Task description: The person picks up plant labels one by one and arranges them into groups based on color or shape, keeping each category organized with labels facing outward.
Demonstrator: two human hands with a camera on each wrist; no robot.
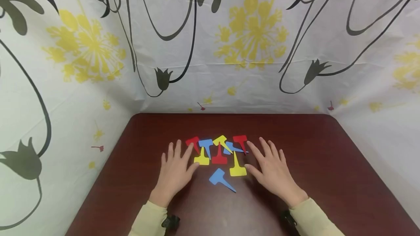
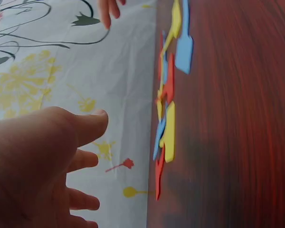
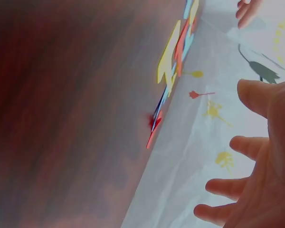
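Observation:
T-shaped plastic plant labels lie in a loose cluster on the table between the hands in the head view. Three are red, such as the red label (image 1: 219, 157) in the middle; three are yellow, such as the yellow label (image 1: 237, 170); three are blue. One blue label (image 1: 217, 177) lies apart, nearest the person. My left hand (image 1: 174, 174) spreads its fingers beside the cluster's left side, thumb close to a yellow label (image 1: 201, 160). On the other side my right hand (image 1: 275, 172) is spread too, its fingertips near a red label (image 1: 240, 140). Both hands hold nothing.
The dark red-brown table (image 1: 131, 192) has rounded far corners. A white cloth (image 1: 187, 94) with grey flowers and yellow blossoms hangs behind it and along both sides. Dark bands (image 1: 170, 222) sit at the light sleeves (image 1: 149, 219).

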